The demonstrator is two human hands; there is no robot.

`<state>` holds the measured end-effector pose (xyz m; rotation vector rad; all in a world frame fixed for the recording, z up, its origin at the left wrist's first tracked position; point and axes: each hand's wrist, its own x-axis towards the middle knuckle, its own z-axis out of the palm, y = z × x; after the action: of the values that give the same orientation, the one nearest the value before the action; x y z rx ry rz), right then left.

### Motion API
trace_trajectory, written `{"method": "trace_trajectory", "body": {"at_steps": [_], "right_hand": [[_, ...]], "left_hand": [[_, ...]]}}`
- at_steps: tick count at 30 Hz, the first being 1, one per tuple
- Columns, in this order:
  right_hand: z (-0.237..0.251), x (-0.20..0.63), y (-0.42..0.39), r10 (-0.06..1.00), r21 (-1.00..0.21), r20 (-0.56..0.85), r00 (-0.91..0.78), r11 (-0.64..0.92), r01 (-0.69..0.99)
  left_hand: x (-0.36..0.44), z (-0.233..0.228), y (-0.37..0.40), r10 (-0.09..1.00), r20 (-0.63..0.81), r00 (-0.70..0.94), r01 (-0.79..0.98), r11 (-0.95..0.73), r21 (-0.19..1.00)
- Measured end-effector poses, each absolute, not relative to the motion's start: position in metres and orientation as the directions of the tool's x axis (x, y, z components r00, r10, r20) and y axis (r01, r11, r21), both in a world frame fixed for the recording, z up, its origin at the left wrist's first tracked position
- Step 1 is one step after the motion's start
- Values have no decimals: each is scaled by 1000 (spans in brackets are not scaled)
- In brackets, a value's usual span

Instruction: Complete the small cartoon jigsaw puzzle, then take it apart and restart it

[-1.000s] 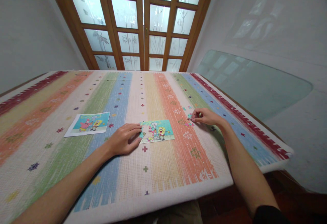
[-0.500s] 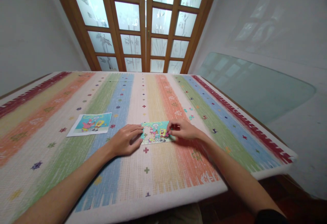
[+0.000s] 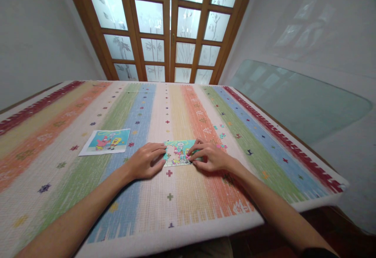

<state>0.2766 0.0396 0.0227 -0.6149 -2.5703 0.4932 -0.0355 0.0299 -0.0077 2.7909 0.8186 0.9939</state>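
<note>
Puzzle between two hands on the striped cloth (image 3: 188, 195).
The puzzle (image 3: 179, 153) lies flat, the left hand (image 3: 145, 162) resting open on its left edge, the right hand (image 3: 209, 157) covering its right end, fingers curled; whether they pinch a piece is hidden.

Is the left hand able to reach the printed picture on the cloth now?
Probably yes: the left hand rests beside the puzzle, and only bare cloth lies between it and the printed picture.

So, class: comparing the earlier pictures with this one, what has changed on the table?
The right hand moved left from the loose pieces onto the puzzle, fingertips pressing. The left hand stayed at the puzzle's left edge; the reference picture stayed put.
</note>
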Motion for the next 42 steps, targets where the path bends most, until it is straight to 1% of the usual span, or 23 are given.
{"method": "trace_trajectory", "body": {"at_steps": [3,6,13,17,23,27,37,42], "right_hand": [[23,274,37,510,-408,302,-805,833,375],[24,270,34,499,-370,274,-822,844,389],[18,261,28,465,-319,286,-838,870,375],[15,258,27,461,-302,288,-839,875,378],[15,255,25,431,-292,305,-849,891,347],[14,253,25,436,-288,304,-847,890,355],[11,251,26,390,-245,361,-847,916,317],[10,249,25,412,-257,345,-843,905,338]], "left_hand": [[-35,-7,30,509,565,650,464,-854,235],[-35,-7,30,511,563,650,463,-853,239],[-35,-8,30,519,569,638,451,-851,270],[-34,-7,30,513,574,638,450,-853,263],[-34,-6,29,516,571,639,458,-851,257],[-35,-7,30,520,567,639,461,-849,260],[-35,-7,29,523,567,636,462,-847,263],[-35,-8,30,511,573,641,460,-853,246]]}}
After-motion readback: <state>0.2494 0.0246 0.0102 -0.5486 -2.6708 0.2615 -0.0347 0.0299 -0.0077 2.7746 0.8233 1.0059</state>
